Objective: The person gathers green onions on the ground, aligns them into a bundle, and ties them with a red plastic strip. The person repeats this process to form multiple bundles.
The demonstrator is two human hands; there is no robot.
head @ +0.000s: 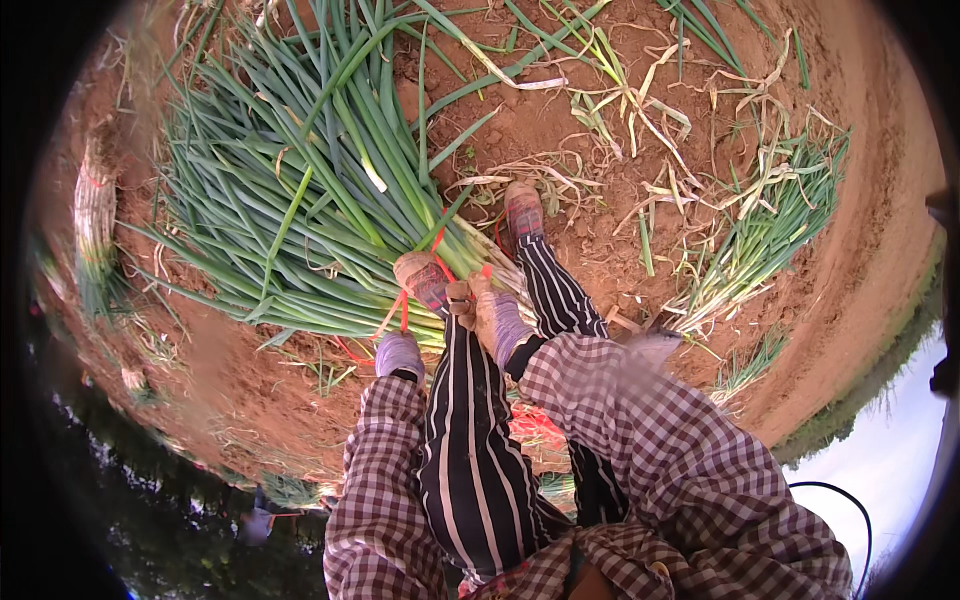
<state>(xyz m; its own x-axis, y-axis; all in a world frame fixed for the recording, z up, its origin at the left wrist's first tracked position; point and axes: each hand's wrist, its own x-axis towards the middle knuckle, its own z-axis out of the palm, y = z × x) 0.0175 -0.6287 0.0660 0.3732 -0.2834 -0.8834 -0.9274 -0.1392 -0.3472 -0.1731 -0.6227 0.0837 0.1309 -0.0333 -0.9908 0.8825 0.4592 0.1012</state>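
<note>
A large bundle of green onions [315, 202] lies on the soil, its leaves fanned to the left and its pale stems passing by my feet. My right hand [484, 311], in a soiled glove, is closed on a red plastic strap [439, 259] at the stems, just beside my shoe [420, 277]. My left hand [400, 352], in a purple-grey glove, is low at the bundle's near edge. Red strap rises from it; its fingers are mostly hidden. The shoe presses on the bundle between my hands. My other shoe [523, 210] stands beyond the stems.
A smaller pile of green onions [772, 225] lies at the right, near a tool with a metal blade [654, 346]. Dry leaves [660, 142] litter the reddish soil. A tied bundle [95, 217] lies at the far left. Red straps [534, 424] lie behind my legs.
</note>
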